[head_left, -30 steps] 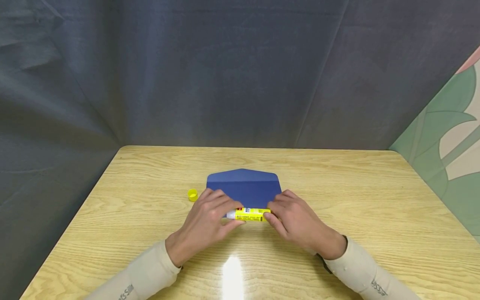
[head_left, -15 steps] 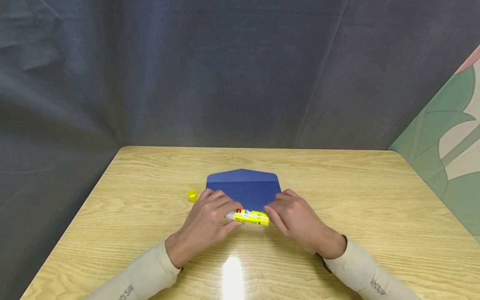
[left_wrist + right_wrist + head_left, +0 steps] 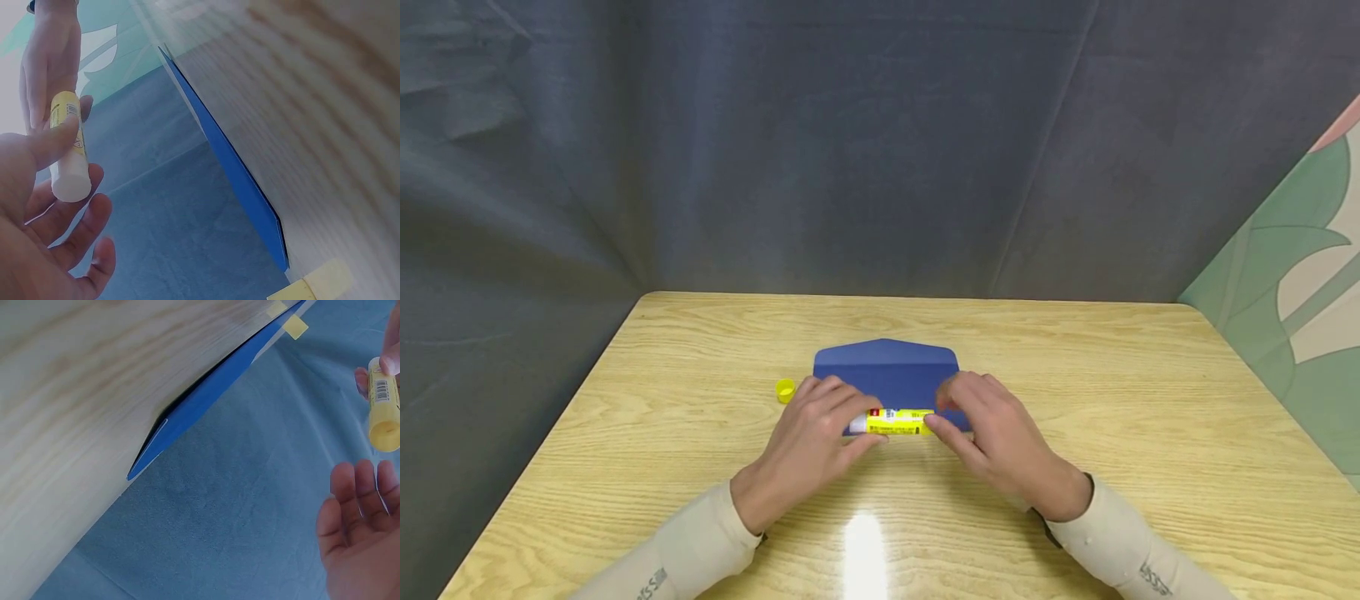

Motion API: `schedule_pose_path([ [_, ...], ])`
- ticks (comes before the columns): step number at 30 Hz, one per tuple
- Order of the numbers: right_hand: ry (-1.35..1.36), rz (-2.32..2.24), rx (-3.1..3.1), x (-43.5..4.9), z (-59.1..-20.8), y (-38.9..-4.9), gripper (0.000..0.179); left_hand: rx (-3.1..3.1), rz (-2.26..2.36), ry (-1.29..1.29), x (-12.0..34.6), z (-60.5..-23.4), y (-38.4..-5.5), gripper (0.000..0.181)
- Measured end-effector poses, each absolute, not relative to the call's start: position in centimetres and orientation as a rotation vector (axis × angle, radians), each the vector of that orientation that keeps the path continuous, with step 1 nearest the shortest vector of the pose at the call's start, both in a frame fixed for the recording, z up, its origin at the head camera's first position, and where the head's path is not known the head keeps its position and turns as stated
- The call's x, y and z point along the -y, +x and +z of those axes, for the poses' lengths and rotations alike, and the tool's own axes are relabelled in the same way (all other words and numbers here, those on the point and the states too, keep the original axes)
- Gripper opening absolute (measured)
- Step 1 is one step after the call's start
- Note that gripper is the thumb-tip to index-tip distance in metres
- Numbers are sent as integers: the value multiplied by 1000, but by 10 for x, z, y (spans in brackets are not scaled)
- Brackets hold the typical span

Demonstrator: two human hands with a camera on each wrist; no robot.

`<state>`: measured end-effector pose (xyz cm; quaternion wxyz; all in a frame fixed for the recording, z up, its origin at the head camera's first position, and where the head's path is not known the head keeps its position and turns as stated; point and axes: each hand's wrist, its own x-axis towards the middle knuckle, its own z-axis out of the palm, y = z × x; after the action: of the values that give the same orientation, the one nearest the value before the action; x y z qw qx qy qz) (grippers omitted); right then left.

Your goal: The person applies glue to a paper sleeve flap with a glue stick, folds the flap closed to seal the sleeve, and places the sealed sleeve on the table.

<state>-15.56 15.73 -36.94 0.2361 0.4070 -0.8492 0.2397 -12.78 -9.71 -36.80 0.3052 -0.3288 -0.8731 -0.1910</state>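
My left hand (image 3: 816, 421) pinches a yellow glue stick (image 3: 898, 422) between thumb and fingers, near its white end. The stick lies level from side to side above the near part of a blue envelope (image 3: 887, 383), whose pointed flap is unfolded toward the back. My right hand (image 3: 996, 429) is at the stick's yellow base, thumb tip overlapping it in the head view. In the right wrist view, this hand's loosely bent fingers (image 3: 364, 481) stand apart below the base of the stick, with the thumb out of frame. A yellow cap (image 3: 785, 391) sits left of the envelope.
The wooden table (image 3: 700, 350) reaches back to a dark grey curtain (image 3: 865, 167). At the right hangs a panel with a green leaf pattern (image 3: 1292, 250). A bright light reflection (image 3: 865, 554) shows on the tabletop in front.
The right fingers, around the stick's base a second ago, have loosened and spread. The stick dipped at its right end, then came level and slightly up. The left hand keeps its grip.
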Motion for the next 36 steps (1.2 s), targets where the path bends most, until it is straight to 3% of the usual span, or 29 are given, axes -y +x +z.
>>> schedule_pose_path([
  [9,1181,603,2369,-156,-371,-157,39,2335,-550,-847,98,-367,-129,33],
  [36,1239,576,2123,-157,-372,-161,31,2332,-591,-856,97,-367,-129,32],
])
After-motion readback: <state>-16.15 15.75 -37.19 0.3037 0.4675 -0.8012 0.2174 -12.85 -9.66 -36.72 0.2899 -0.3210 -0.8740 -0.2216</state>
